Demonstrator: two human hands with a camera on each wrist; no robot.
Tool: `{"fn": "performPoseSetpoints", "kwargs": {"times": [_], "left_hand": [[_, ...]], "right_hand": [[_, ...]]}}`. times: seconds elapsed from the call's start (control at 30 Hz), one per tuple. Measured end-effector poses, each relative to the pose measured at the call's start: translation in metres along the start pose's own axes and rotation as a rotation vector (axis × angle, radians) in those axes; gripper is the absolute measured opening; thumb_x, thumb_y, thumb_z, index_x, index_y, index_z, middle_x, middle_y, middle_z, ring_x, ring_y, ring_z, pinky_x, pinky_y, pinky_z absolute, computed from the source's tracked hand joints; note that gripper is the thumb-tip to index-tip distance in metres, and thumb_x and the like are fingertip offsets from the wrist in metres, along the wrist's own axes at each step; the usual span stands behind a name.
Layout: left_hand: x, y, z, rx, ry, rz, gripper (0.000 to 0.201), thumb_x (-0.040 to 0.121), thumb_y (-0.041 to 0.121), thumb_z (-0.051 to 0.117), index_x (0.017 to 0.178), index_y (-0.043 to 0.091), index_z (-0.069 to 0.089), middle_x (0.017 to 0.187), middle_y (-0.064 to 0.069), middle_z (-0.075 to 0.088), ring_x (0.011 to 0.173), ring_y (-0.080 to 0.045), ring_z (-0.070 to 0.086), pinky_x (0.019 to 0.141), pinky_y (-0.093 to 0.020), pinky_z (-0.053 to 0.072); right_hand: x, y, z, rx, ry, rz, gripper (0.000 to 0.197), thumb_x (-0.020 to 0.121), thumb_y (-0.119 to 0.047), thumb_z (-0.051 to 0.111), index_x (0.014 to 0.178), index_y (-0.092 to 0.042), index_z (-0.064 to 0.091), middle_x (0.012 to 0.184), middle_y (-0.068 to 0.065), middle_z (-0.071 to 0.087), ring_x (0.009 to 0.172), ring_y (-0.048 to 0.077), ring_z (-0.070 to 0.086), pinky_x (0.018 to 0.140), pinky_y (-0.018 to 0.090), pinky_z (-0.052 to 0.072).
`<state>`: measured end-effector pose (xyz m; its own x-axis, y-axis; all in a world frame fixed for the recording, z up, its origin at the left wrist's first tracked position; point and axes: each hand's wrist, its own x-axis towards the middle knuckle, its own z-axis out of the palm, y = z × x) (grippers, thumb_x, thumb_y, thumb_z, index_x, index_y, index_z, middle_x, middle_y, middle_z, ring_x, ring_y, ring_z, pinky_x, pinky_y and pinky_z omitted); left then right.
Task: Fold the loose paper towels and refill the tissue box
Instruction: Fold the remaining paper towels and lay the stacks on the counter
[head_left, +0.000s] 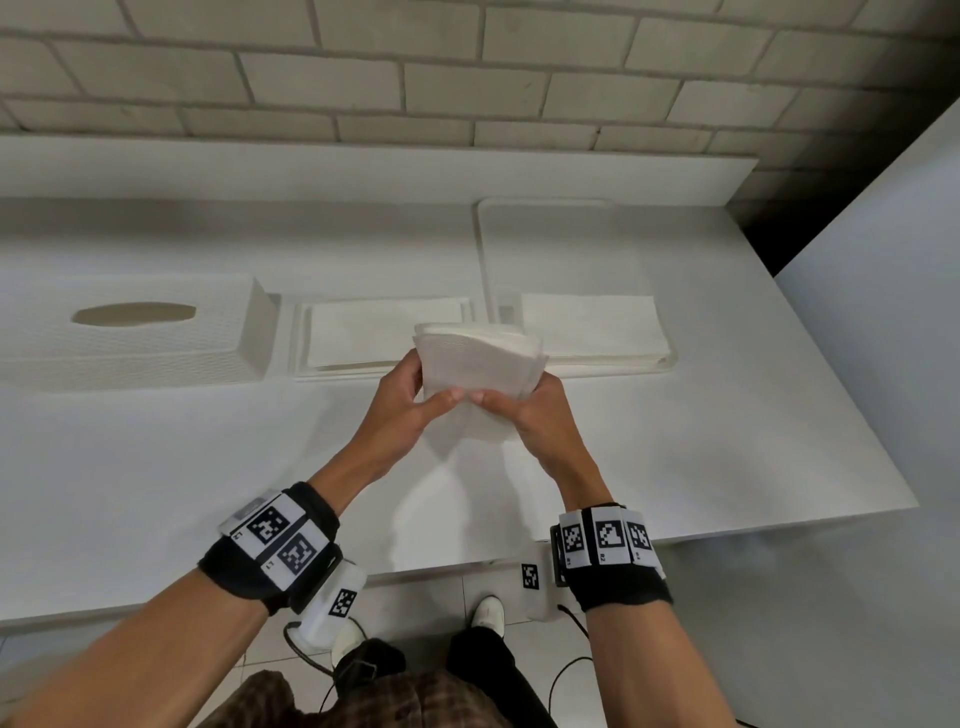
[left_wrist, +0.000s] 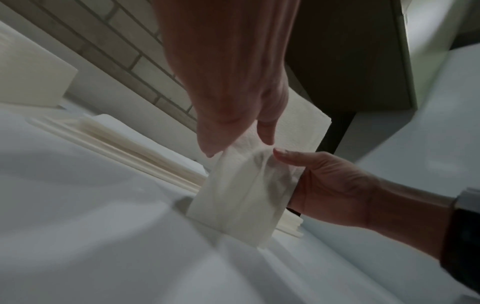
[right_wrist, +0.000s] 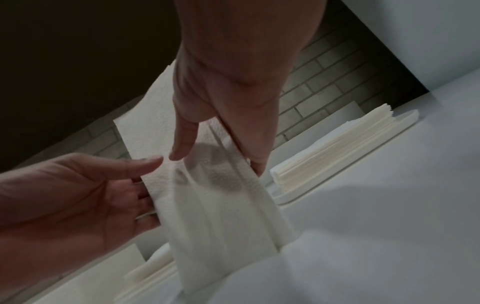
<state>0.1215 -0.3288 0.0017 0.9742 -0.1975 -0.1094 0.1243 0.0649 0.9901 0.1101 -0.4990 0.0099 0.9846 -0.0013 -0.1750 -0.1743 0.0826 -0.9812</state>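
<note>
Both hands hold one white paper towel folded lengthwise, upright above the middle of the white counter. My left hand pinches its left side, thumb in front and fingers behind. My right hand pinches the right side the same way. In the left wrist view the towel hangs with its lower edge near the counter, held by the left hand. In the right wrist view the right hand and left hand grip the towel. The white tissue box with its oval slot sits at the left.
Right of the box, a shallow white tray holds a flat stack of folded towels. A larger tray at the right holds a stack of towels. A brick wall runs behind; a white panel stands at the right.
</note>
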Motion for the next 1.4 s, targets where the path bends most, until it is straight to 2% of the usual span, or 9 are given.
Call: {"fn": "performPoseSetpoints", "kwargs": {"times": [0.2, 0.33, 0.5, 0.73, 0.97, 1.1, 1.2, 1.3, 1.4], "left_hand": [[-0.002, 0.001, 0.006, 0.005, -0.014, 0.024, 0.048, 0.075, 0.028, 0.072, 0.120, 0.029, 0.055, 0.118, -0.002, 0.068, 0.111, -0.017, 0.064, 0.094, -0.034, 0.052], [-0.003, -0.002, 0.008, 0.033, -0.007, 0.031, 0.045, 0.084, 0.022, 0.061, 0.128, 0.021, 0.049, 0.125, -0.008, 0.063, 0.115, -0.021, 0.061, 0.100, -0.045, 0.050], [-0.003, 0.002, 0.004, -0.021, -0.007, 0.053, 0.056, 0.070, 0.036, 0.073, 0.120, 0.029, 0.050, 0.124, -0.006, 0.062, 0.114, -0.018, 0.061, 0.093, -0.035, 0.053], [0.002, 0.006, -0.002, 0.173, 0.038, 0.045, 0.033, 0.085, 0.008, 0.069, 0.116, 0.016, 0.060, 0.110, -0.005, 0.070, 0.103, -0.023, 0.067, 0.086, -0.038, 0.055], [0.014, 0.032, -0.008, 0.530, -0.152, 0.047, 0.028, 0.078, 0.012, 0.072, 0.103, 0.022, 0.067, 0.098, -0.001, 0.071, 0.089, -0.020, 0.068, 0.079, -0.039, 0.055], [0.017, 0.036, -0.035, 0.356, -0.164, -0.084, 0.034, 0.070, 0.013, 0.083, 0.100, 0.024, 0.072, 0.104, -0.006, 0.072, 0.094, -0.015, 0.068, 0.082, -0.026, 0.052], [0.011, 0.025, -0.060, 0.074, -0.116, -0.173, 0.055, 0.052, 0.026, 0.091, 0.103, 0.017, 0.074, 0.109, -0.007, 0.074, 0.102, -0.021, 0.070, 0.089, -0.032, 0.054], [0.005, 0.002, -0.055, -0.005, -0.038, -0.235, 0.077, 0.042, 0.037, 0.095, 0.110, 0.010, 0.069, 0.112, -0.007, 0.074, 0.106, -0.023, 0.069, 0.097, -0.037, 0.052], [0.001, -0.011, -0.051, 0.016, 0.054, -0.203, 0.054, 0.049, 0.032, 0.093, 0.097, 0.016, 0.073, 0.100, -0.002, 0.077, 0.097, -0.019, 0.071, 0.098, -0.041, 0.050]], "right_hand": [[-0.001, 0.002, 0.005, 0.013, 0.009, 0.001, 0.034, 0.077, -0.005, 0.078, 0.110, -0.008, 0.068, 0.099, 0.005, 0.075, 0.093, 0.018, 0.073, 0.079, 0.031, 0.058], [-0.002, 0.002, 0.008, -0.017, 0.027, -0.008, 0.033, 0.078, -0.008, 0.078, 0.109, -0.009, 0.069, 0.099, 0.004, 0.075, 0.092, 0.017, 0.072, 0.079, 0.031, 0.057], [-0.002, 0.000, 0.004, -0.017, 0.016, -0.034, 0.038, 0.078, -0.006, 0.077, 0.114, -0.010, 0.066, 0.103, 0.004, 0.074, 0.095, 0.018, 0.071, 0.081, 0.031, 0.058], [-0.005, -0.015, -0.001, -0.034, 0.027, -0.072, 0.024, 0.080, -0.004, 0.074, 0.102, -0.013, 0.071, 0.095, 0.001, 0.076, 0.087, 0.015, 0.072, 0.076, 0.029, 0.057], [0.006, -0.047, -0.020, -0.418, -0.144, -0.054, 0.016, 0.081, -0.013, 0.075, 0.095, -0.007, 0.073, 0.089, 0.009, 0.073, 0.077, 0.015, 0.066, 0.068, 0.026, 0.053], [0.003, -0.031, -0.041, -0.261, -0.013, 0.004, 0.017, 0.081, -0.012, 0.074, 0.097, -0.007, 0.074, 0.096, 0.011, 0.076, 0.086, 0.019, 0.072, 0.079, 0.033, 0.056], [-0.002, -0.013, -0.053, 0.042, 0.043, 0.075, 0.025, 0.077, -0.010, 0.075, 0.102, -0.007, 0.072, 0.100, 0.009, 0.076, 0.093, 0.025, 0.073, 0.084, 0.037, 0.056], [-0.003, 0.007, -0.044, 0.056, 0.016, 0.153, 0.028, 0.074, -0.009, 0.077, 0.101, -0.007, 0.072, 0.100, 0.011, 0.076, 0.094, 0.027, 0.071, 0.085, 0.037, 0.056], [-0.005, 0.015, -0.036, -0.089, -0.005, 0.177, 0.022, 0.077, -0.009, 0.077, 0.098, -0.008, 0.074, 0.095, 0.009, 0.077, 0.087, 0.023, 0.073, 0.078, 0.033, 0.056]]}}
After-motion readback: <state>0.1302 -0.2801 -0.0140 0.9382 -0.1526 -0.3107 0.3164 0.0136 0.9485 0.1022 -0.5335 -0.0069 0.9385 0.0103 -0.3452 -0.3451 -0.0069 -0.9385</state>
